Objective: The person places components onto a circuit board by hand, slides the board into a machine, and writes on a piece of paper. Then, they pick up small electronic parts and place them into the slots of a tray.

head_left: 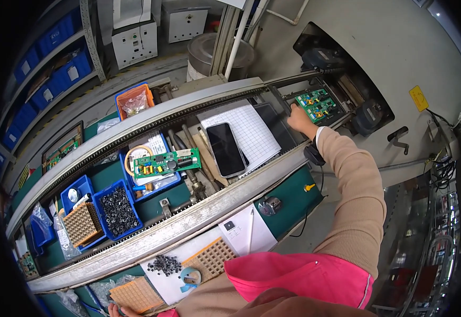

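My right hand reaches far out to the right end of the conveyor line. Its fingers rest against the near edge of a green circuit board that lies at the mouth of a grey machine. Whether the fingers grip the board is unclear. Only the fingertips of my left hand show at the bottom edge, at the corner of a tan perforated tray. A second green circuit board lies on a blue bin in the middle of the line.
A black phone lies on a gridded sheet. Blue bins hold black small parts and another tan tray. An orange bin stands behind the line. Loose black parts, a perforated tray and a blue tape roll lie near me.
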Tool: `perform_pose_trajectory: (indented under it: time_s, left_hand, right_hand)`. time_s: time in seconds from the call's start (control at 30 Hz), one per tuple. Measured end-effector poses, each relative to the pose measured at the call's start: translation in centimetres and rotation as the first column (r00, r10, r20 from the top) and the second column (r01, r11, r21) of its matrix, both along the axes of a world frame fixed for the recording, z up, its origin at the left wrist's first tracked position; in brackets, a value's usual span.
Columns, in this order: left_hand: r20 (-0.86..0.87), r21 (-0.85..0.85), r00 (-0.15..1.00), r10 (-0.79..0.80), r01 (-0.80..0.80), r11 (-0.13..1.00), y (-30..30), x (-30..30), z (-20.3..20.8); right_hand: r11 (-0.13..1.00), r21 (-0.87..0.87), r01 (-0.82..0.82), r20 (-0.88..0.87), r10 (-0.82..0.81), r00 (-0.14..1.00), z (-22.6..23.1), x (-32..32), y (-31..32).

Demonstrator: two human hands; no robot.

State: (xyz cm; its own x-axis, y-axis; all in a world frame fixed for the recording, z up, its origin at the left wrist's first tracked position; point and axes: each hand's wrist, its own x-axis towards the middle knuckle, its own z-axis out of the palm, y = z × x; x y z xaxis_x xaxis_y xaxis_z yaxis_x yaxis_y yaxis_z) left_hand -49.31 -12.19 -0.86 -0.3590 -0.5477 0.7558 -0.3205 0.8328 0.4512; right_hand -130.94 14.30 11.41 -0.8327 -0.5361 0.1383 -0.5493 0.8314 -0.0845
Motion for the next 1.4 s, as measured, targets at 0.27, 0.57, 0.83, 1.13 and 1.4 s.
perform_pose_trajectory:
  time_s: [0.27, 0.57, 0.83, 1.13, 1.4]
  left_hand:
    - [-0.115, -0.145, 0.991, -0.072, 0.055, 0.988, 2.4, -1.2, 1.4]
    - [0.18, 0.371, 0.92, 0.348, -0.391, 0.842, 5.8, -4.0, 5.7]
    - [0.196, 0.41, 0.916, 0.35, -0.4, 0.82, 6.2, -5.7, 7.2]
    - [-0.156, -0.36, 0.893, -0.422, 0.347, 0.866, -0.8, -1.7, -0.5]
    - [0.057, 0.434, 0.937, 0.344, -0.334, 0.837, 6.0, -5.5, 5.5]
  right_hand:
    - [1.0, -0.005, -0.01, -0.003, 0.01, 1.0, -0.3, -3.3, 2.0]
    - [1.0, 0.008, -0.022, -0.014, 0.022, 1.0, -0.3, -7.1, 5.1]
    - [1.0, -0.013, 0.021, 0.008, -0.021, 1.0, 0.0, -8.4, 6.3]
    - [1.0, 0.016, 0.008, 0.015, -0.009, 1.0, 0.3, -9.2, 6.3]
    - [0.989, 0.142, 0.042, -0.008, -0.041, 0.999, 1.8, -9.5, 7.1]
